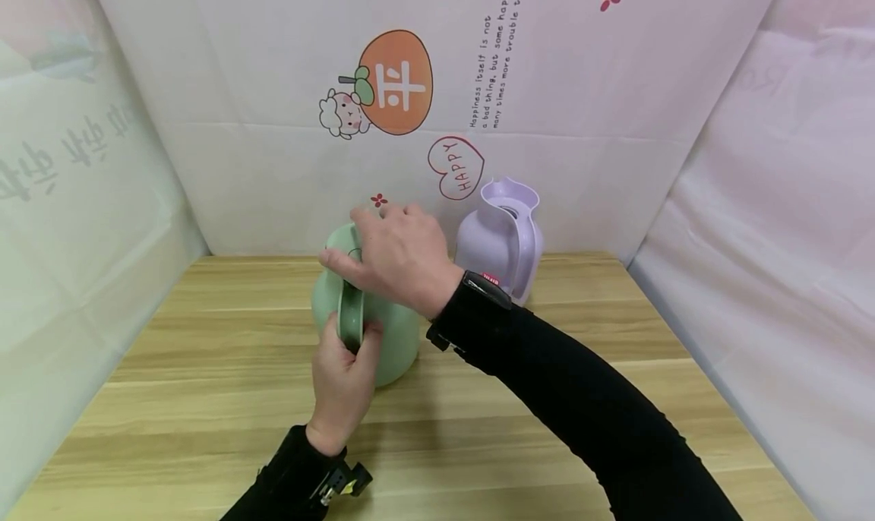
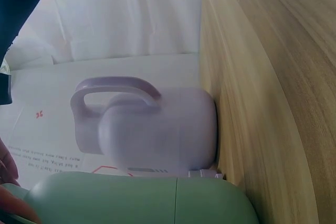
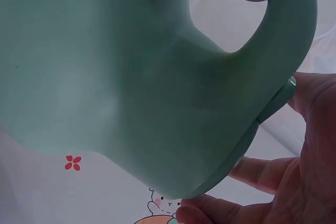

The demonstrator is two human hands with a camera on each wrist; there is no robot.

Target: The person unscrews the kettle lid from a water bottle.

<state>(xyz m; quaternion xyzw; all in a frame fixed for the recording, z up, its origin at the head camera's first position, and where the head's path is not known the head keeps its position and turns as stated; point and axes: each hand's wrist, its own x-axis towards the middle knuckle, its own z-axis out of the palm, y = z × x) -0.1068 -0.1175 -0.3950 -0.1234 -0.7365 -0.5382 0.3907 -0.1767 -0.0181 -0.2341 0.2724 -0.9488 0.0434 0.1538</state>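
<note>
A pale green thermos jug [image 1: 394,339] stands on the wooden table, its handle [image 1: 351,316] turned toward me. My left hand [image 1: 344,384] grips that handle low down, thumb on one side and fingers on the other. Over the jug's top lies my right hand [image 1: 406,259], which hides most of the lid in the head view. From the right wrist view, the fingers [image 3: 252,174] and thumb of this hand hold the edge of the green lid [image 3: 226,166] at the jug's mouth. How far the lid is seated cannot be told.
A lilac thermos jug [image 1: 487,240] of similar shape stands upright just right of the green one, near the back edge. Behind the wooden table [image 1: 205,399] hangs a printed white cloth [image 1: 581,126], with white cloth sides to left and right.
</note>
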